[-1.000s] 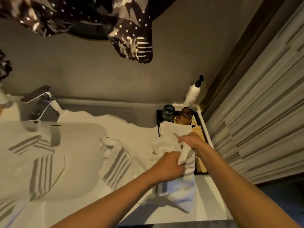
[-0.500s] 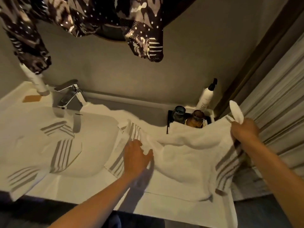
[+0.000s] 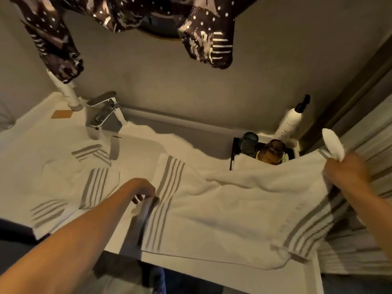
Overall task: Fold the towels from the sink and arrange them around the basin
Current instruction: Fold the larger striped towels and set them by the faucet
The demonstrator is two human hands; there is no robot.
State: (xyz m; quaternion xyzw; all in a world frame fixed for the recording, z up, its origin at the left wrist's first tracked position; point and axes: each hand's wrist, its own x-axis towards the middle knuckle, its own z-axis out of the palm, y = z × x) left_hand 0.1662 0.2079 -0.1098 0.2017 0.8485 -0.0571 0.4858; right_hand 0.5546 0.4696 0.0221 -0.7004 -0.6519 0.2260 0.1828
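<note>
**Striped towel stretched wide over the counter, ready for a first fold**

Head view: A person stands at a white counter [image 3: 118,236] and looks down at both bare arms. The right hand [image 3: 347,170] is raised at the far right, fingers curled tight round one corner of a white towel [image 3: 233,209] with grey stripes at each end; a tuft of cloth pokes up above the fist. The left hand [image 3: 144,190] reaches down to the towel's other end, at the near right corner of the basin [image 3: 135,153]. Its fingers curl at the striped edge and seem to pinch it, though motion blur hides the exact hold. Between the hands the towel hangs in a shallow sag, its lower edge draped over the counter's front. Its far edge lies against a dark tray [image 3: 233,153] holding two tumblers, with a pump bottle [image 3: 289,124] behind. A second striped towel [image 3: 70,177] lies crumpled in and across the basin, below the tap [image 3: 106,111]. Patterned dark cloth hangs overhead.

Judged from this, the step is opening the towel flat before folding. To do it well, both hands should hold matching corners on the same long edge, pull the cloth taut so the sag goes, and keep it off the tumblers, which a dragged edge could tip. Then bring stripe to stripe so the ends meet squarely.
</note>
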